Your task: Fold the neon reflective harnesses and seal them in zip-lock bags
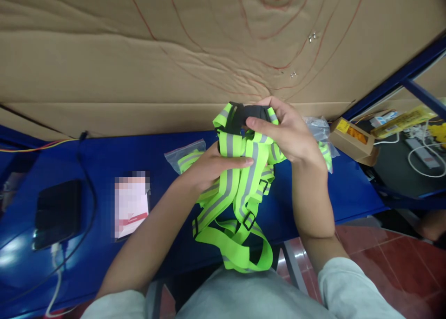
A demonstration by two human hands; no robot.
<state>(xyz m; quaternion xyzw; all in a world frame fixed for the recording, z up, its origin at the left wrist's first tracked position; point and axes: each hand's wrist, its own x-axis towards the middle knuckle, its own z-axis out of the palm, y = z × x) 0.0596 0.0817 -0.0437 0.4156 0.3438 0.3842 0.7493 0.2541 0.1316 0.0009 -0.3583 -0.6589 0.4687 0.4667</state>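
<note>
A neon-green reflective harness with grey stripes is bunched up in front of me, its lower loop hanging past the table's front edge. My left hand is wrapped round the folded straps, the thumb lying across them. At the top, my right hand grips the black buckle with its thumb on the front. Black strap sliders show lower down, one a rectangular slider. The fingers behind the straps are hidden.
A clear plastic bag with green strap lies left of the harness; another plastic bag is at right. On the blue table are a black device, a cable and a partly blurred phone. A cardboard box stands right. Cardboard rises behind.
</note>
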